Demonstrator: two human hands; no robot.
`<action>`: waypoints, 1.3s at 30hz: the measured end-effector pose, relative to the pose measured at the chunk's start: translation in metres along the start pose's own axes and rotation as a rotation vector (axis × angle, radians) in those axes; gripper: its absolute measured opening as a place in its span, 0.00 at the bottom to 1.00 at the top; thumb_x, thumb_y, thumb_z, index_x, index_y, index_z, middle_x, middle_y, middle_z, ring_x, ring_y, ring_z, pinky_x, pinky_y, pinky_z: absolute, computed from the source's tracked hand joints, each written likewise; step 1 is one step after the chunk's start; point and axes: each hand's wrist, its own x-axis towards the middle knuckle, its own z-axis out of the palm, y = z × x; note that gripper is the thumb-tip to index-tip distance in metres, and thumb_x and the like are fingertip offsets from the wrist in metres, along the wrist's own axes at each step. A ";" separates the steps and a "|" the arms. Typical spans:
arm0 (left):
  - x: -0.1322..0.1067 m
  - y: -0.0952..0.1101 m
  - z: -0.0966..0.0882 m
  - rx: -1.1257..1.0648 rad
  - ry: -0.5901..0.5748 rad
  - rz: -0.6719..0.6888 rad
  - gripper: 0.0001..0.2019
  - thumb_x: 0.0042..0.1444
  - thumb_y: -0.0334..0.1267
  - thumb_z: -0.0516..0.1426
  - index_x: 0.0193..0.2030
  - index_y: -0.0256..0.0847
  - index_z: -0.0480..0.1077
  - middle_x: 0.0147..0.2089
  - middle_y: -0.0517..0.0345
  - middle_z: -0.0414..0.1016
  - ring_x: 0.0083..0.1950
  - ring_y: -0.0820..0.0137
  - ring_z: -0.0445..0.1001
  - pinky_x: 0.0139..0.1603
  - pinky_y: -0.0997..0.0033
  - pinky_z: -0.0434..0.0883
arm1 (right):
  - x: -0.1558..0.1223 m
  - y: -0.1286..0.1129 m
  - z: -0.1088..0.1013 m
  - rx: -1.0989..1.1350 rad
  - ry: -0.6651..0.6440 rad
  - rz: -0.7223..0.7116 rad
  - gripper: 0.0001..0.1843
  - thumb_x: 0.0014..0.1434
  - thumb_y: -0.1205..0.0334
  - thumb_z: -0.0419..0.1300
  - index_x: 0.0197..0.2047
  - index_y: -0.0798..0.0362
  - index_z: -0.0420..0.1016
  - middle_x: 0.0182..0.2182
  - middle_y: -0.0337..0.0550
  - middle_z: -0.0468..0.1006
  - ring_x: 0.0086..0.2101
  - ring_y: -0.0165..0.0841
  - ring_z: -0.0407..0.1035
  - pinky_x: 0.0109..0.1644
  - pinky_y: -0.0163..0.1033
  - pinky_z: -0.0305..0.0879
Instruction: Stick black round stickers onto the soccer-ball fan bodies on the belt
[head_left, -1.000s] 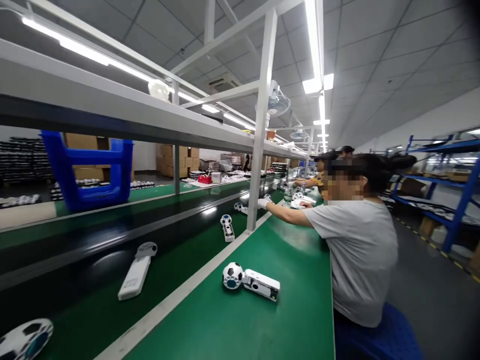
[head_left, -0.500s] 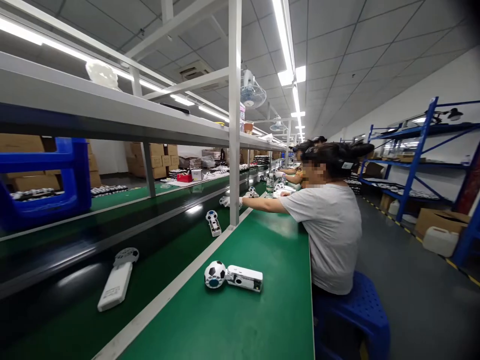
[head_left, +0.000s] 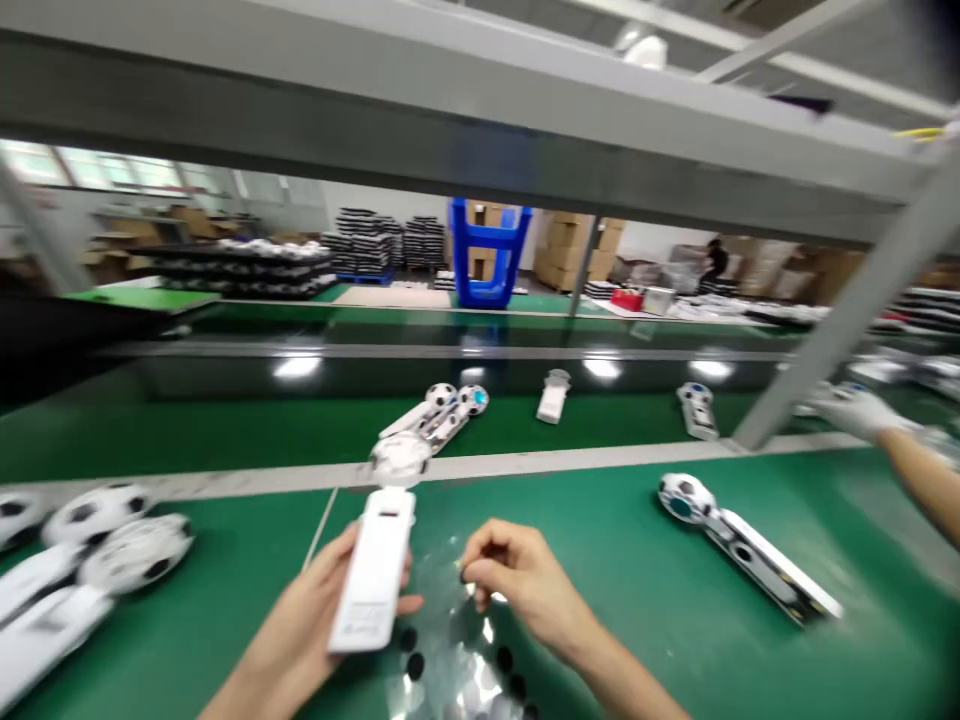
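Note:
My left hand point(head_left: 307, 605) is wrapped round a white handheld device point(head_left: 375, 575), its round head pointing away and its flat handle face turned up with small print. At its right, my right hand point(head_left: 536, 580) has thumb and forefinger pinched on a small dark disc point(head_left: 464, 574), partly hidden by the fingers. Below both hands lies a shiny clear plastic sheet point(head_left: 442, 665) with several black round pads point(head_left: 415, 666). Another device point(head_left: 757, 560), with a football-patterned head and open inner side, rests on the green bench at the right.
Several football-headed devices point(head_left: 135, 550) lie at the left. More devices point(head_left: 442, 412) sit on the dark green belt point(head_left: 262, 430) beyond a pale rail point(head_left: 517, 464). A slanting post point(head_left: 847, 310) and a co-worker's gloved hand point(head_left: 862, 412) are at the right. An overhead shelf point(head_left: 465, 110) crosses above.
The view has swung left and down from the aisle and seated co-worker to the bench before me. Both my hands, the held device and the clear sheet are now in view.

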 end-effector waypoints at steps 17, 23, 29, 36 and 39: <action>-0.006 -0.026 -0.001 0.318 0.158 0.134 0.22 0.51 0.57 0.55 0.36 0.37 0.69 0.23 0.59 0.68 0.25 0.71 0.66 0.24 0.77 0.65 | -0.005 0.003 0.007 -0.018 -0.052 0.024 0.16 0.45 0.51 0.66 0.26 0.55 0.70 0.16 0.36 0.69 0.20 0.27 0.65 0.28 0.33 0.61; -0.016 -0.024 0.006 0.344 -0.030 0.212 0.29 0.49 0.50 0.60 0.56 0.44 0.60 0.40 0.56 0.69 0.35 0.66 0.69 0.29 0.68 0.73 | 0.001 -0.001 0.013 -0.068 -0.010 -0.078 0.11 0.49 0.56 0.62 0.27 0.55 0.69 0.19 0.34 0.67 0.21 0.26 0.63 0.29 0.32 0.61; -0.010 -0.044 0.004 0.347 -0.122 0.243 0.33 0.46 0.47 0.62 0.58 0.43 0.56 0.35 0.57 0.70 0.26 0.71 0.68 0.26 0.71 0.70 | -0.005 -0.012 0.029 -0.403 0.017 -0.201 0.05 0.54 0.66 0.53 0.28 0.53 0.68 0.26 0.37 0.69 0.27 0.28 0.63 0.32 0.32 0.60; -0.006 -0.049 0.000 0.580 -0.110 0.414 0.29 0.48 0.34 0.58 0.57 0.45 0.55 0.53 0.54 0.69 0.50 0.63 0.69 0.49 0.69 0.65 | -0.012 -0.013 0.035 -0.668 0.033 -0.311 0.08 0.57 0.71 0.51 0.29 0.52 0.67 0.27 0.36 0.67 0.28 0.27 0.62 0.32 0.31 0.58; -0.006 -0.049 0.001 0.569 -0.132 0.404 0.29 0.49 0.36 0.57 0.58 0.44 0.53 0.54 0.52 0.68 0.47 0.63 0.70 0.48 0.68 0.65 | -0.012 -0.010 0.034 -0.720 0.021 -0.331 0.08 0.57 0.72 0.50 0.30 0.52 0.67 0.28 0.36 0.67 0.29 0.28 0.63 0.32 0.32 0.57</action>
